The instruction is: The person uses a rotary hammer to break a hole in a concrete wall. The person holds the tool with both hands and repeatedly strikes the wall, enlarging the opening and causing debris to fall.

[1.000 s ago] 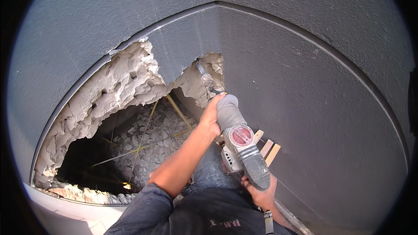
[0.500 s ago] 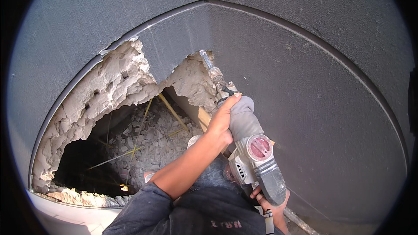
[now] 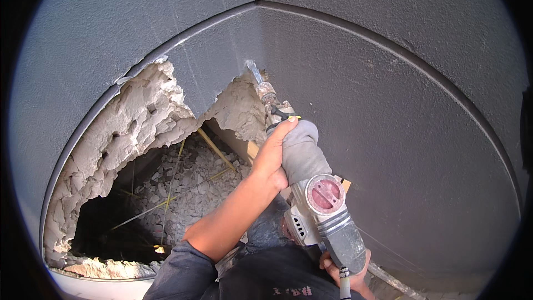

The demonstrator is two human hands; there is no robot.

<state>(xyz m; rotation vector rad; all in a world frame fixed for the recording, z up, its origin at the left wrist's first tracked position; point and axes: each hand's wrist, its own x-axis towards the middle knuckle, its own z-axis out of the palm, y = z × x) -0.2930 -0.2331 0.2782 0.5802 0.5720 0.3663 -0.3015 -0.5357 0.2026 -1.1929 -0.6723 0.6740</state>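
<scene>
From my head view, the drill [image 3: 326, 195] slanted up before the dark wall [image 3: 411, 150], my left hand [image 3: 272, 158] wrapped round its front and my right hand [image 3: 362, 278], partly hidden, curled at its rear, how tightly I couldn't tell. It looked heavy, stiff and likely to kick, best held near both ends. A second earlier, its chisel [image 3: 254, 72] sat inside the broken patch [image 3: 239, 105]; now it met the top edge.

One demolition hammer [image 3: 305, 158] — one chisel [image 3: 254, 71]
</scene>
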